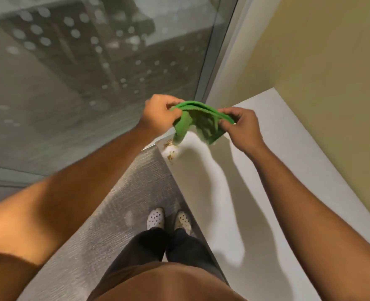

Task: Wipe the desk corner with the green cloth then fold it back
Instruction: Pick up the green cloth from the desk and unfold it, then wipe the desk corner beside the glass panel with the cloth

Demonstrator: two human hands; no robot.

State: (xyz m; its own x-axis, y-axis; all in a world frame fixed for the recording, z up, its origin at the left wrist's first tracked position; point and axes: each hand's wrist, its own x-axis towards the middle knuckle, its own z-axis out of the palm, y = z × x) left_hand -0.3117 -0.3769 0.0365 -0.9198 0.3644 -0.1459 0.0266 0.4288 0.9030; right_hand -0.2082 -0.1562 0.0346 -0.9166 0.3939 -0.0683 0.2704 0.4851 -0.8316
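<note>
Cloth (201, 122): green, held up above the desk (277, 170) corner
Left hand (160, 115): pinching its 9 o'clock edge
Right hand (242, 129): pinching its 3 o'clock edge
Crumbs (170, 149): on desk, 6 o'clock of cloth

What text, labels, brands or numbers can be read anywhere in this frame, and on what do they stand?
None: no readable text appears anywhere.
green cloth: no tag or print visible.
white desk: bare of labels.
perforated clogs: no brand legible.
glass wall: only blurred dots, no lettering.

Cloth (198, 121) hangs between hands, above desk (266, 170) corner.
</note>
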